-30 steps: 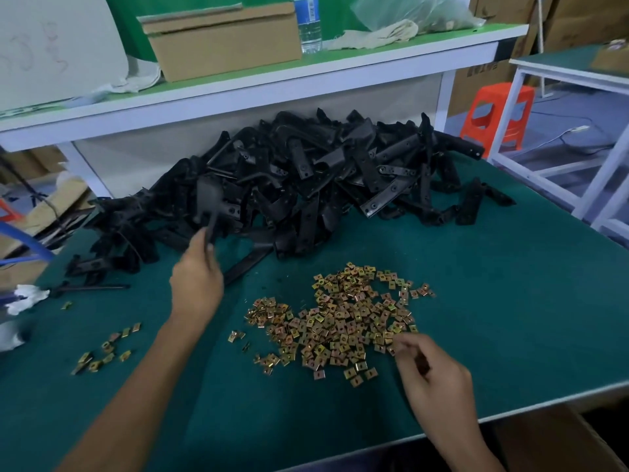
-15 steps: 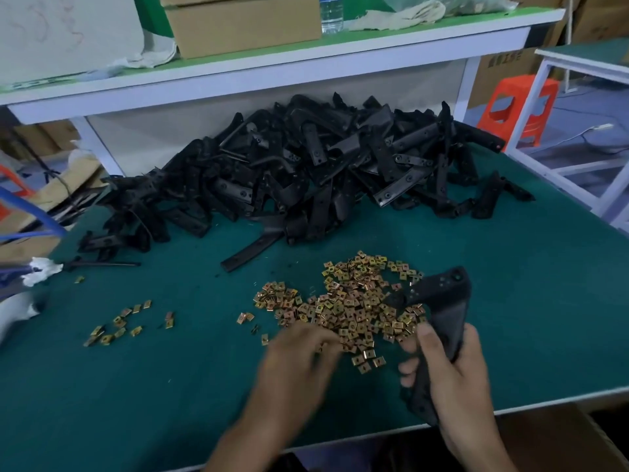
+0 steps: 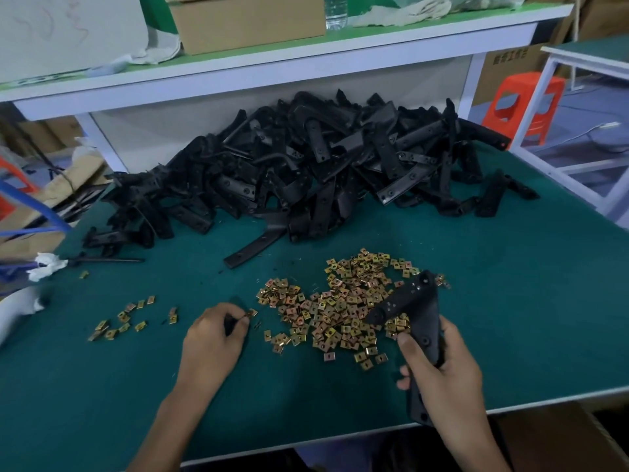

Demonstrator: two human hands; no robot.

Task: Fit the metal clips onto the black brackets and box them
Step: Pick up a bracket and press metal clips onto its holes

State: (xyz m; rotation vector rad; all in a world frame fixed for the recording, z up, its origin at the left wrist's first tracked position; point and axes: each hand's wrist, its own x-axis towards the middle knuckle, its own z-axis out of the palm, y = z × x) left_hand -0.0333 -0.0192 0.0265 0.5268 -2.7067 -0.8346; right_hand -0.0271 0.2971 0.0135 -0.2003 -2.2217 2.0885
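Black bracket stands tilted in the right hand. The fingers are curled round its lower half and the thumb is pressed on its face. Its upper end reaches past the thumb tip, over the right edge of the heap of clips. That heap lies on the green mat between the fingertips of the two hands.

The left hand has its fingers drawn together, and its fingertips pinch a single metal clip. I cannot tell whether the clip is lifted off the mat. A smaller scatter of clips lies outside that hand's knuckles.

Well beyond all the fingertips sits the pile of brackets, with one loose bracket at its near edge. Above and behind the pile, a cardboard box rests on the shelf.
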